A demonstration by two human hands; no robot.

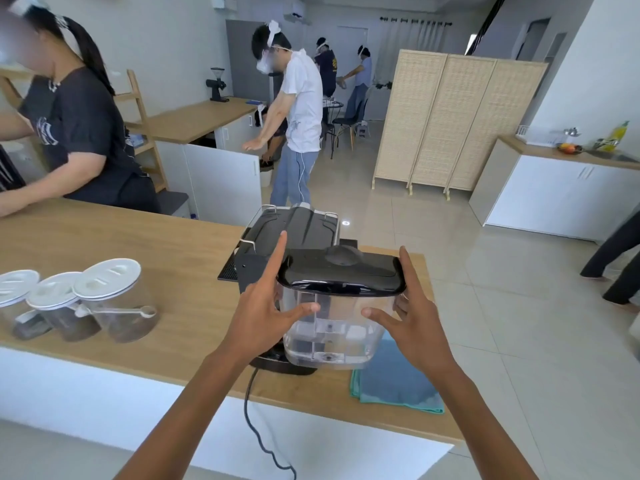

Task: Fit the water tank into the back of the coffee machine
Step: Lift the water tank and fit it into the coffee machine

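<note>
Nearest, both hands clasp the clear water tank (329,323): left hand (263,313) and right hand (412,323) with fingers spread on its sides. Below the fingers lie the tabletop (138,244) and a blue cloth (394,379); beyond the fingers stands the coffee machine (294,226).

No readable text anywhere (dark shirt (46,131) print too blurred).

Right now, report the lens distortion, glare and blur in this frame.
Head view: wide-angle bending curves the counter edge; bright daylight, with a small glare spot on the floor tiles; water tank and both hands sharp; bystanders' faces blurred.
</note>
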